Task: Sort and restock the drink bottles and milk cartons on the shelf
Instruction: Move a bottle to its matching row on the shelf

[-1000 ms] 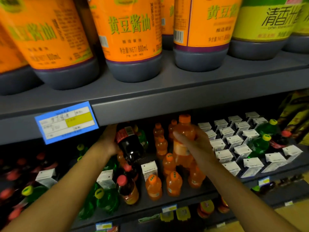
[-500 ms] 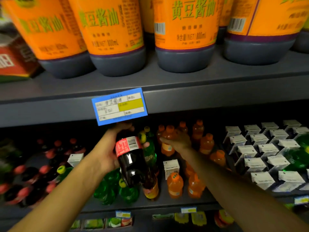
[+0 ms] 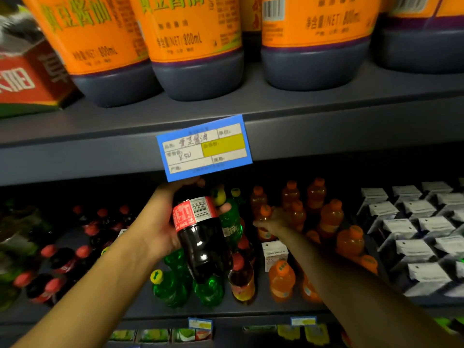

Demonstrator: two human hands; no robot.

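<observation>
A: While the shelf (image 3: 251,307) carries the stock, where is the cola bottle (image 3: 200,237)?
B: Left hand (image 3: 160,229) grip closed around it, above green bottles (image 3: 208,290).
A: Right hand (image 3: 273,219)?
B: Reaching an orange bottle (image 3: 263,217); grip state cannot be determined.

Cola bottle (image 3: 200,237) cap hidden behind price tag (image 3: 204,146), soy sauce bottles (image 3: 193,46) cropped above

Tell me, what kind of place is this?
Most likely a grocery shop aisle: a handwritten price tag clipped to a shelf edge, rows of orange drink bottles, and stacked milk cartons.
</observation>
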